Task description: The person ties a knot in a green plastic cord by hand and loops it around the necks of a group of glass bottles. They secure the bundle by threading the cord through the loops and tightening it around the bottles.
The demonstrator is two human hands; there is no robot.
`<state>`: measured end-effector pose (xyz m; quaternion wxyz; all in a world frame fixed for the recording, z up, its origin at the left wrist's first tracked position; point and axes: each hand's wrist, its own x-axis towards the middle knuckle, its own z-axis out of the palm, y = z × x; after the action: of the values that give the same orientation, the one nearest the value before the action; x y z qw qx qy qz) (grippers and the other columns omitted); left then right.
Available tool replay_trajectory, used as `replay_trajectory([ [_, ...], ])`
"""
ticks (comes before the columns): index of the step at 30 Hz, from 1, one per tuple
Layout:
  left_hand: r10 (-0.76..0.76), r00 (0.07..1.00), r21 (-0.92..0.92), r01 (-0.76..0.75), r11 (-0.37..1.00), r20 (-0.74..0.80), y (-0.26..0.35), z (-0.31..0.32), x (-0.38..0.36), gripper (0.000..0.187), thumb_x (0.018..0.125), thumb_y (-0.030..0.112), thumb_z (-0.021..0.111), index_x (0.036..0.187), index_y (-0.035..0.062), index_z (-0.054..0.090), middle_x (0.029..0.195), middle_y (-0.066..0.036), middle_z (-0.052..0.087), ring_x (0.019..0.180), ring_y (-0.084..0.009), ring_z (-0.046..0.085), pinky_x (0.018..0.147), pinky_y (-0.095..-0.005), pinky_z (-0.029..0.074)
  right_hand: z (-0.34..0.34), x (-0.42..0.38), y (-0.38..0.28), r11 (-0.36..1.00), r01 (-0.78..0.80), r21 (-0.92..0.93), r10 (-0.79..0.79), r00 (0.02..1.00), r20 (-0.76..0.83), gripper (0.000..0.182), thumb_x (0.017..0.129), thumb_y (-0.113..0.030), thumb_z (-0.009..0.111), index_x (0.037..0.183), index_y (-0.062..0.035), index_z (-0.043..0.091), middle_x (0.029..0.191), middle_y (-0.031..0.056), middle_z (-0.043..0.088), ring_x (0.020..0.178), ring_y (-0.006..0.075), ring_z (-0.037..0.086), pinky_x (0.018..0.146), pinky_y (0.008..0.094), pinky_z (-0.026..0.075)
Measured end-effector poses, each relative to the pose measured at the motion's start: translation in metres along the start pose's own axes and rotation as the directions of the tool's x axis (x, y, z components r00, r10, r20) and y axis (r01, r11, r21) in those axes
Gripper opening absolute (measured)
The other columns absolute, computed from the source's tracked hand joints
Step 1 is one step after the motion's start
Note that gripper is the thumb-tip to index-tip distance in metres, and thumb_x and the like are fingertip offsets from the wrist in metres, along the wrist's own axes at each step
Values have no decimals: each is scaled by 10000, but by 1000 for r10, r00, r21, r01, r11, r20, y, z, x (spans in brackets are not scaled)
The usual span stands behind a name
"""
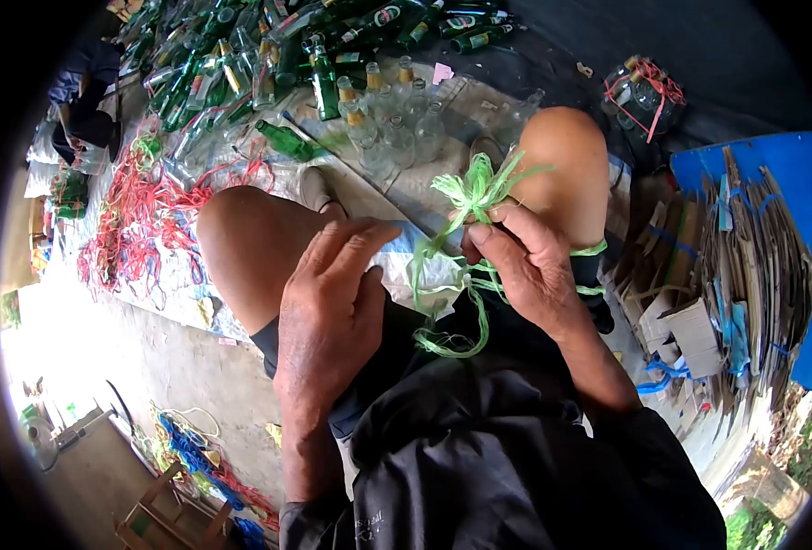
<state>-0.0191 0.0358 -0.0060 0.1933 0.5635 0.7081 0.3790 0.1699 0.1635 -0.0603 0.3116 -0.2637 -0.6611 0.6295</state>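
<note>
Between thumb and fingers, my right hand [525, 261] pinches a bunch of green plastic twine [479, 190], its frayed ends fanning out above the fingertips. Loose strands of the same twine hang below in loops over my lap, and some lie across my right knee. My left hand [331, 298] is raised over my left thigh, palm down, its fingers extended and slightly apart, holding nothing. It is to the left of the twine and does not touch it.
Clear bottles [397, 128] stand ahead of my feet, near a heap of green bottles [232, 69]. Red twine [140, 215] lies at the left, where another person [85, 101] sits. Stacked cardboard [727, 266] is at the right. Tied bottles [642, 96] sit at the upper right.
</note>
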Motion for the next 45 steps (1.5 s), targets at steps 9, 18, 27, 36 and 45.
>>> replay_trajectory([
  [9, -175, 982, -583, 100, 807, -74, -5, 58, 5, 305, 945, 167, 766, 1139, -55, 688, 1000, -140, 700, 973, -234, 687, 887, -338, 527, 9, -5, -5, 956, 187, -224, -181, 982, 49, 235, 937, 51, 599, 1171, 23, 609, 979, 159, 700, 851, 274, 687, 750, 358, 537],
  [18, -270, 952, -763, 64, 643, -148, -15, 83, -2, 173, 970, 69, 740, 1102, -40, 711, 1009, -50, 693, 903, -100, 617, 814, -254, 504, 15, -6, -6, 909, 178, -376, -132, 981, 145, 262, 896, 35, 645, 1155, 32, 605, 979, 208, 623, 850, 379, 646, 714, 446, 511],
  [27, -364, 931, -889, 144, 435, -28, -1, 77, -3, 150, 1043, 85, 651, 1124, -40, 636, 934, -36, 709, 882, -73, 622, 821, -237, 508, -5, -14, -41, 776, 244, -582, -308, 951, -11, 292, 855, 53, 727, 1139, 9, 674, 1077, 139, 649, 867, 268, 677, 784, 368, 557],
  [36, -290, 957, -872, 161, 462, 22, -6, 77, -7, 147, 1057, 110, 630, 1109, -27, 620, 862, -23, 669, 789, -74, 593, 735, -228, 492, 4, 1, -25, 722, 360, -591, -379, 920, 98, 466, 810, 73, 731, 1253, 7, 603, 1128, 162, 633, 976, 329, 666, 814, 410, 567],
  [45, -331, 941, -884, 214, 415, 72, -11, 76, -6, 159, 1050, 125, 646, 1110, -22, 633, 855, 3, 646, 761, -41, 538, 679, -197, 440, 8, 1, -2, 790, 322, -522, -332, 940, 78, 297, 872, 22, 685, 1151, 21, 583, 971, 180, 643, 876, 358, 659, 713, 434, 538],
])
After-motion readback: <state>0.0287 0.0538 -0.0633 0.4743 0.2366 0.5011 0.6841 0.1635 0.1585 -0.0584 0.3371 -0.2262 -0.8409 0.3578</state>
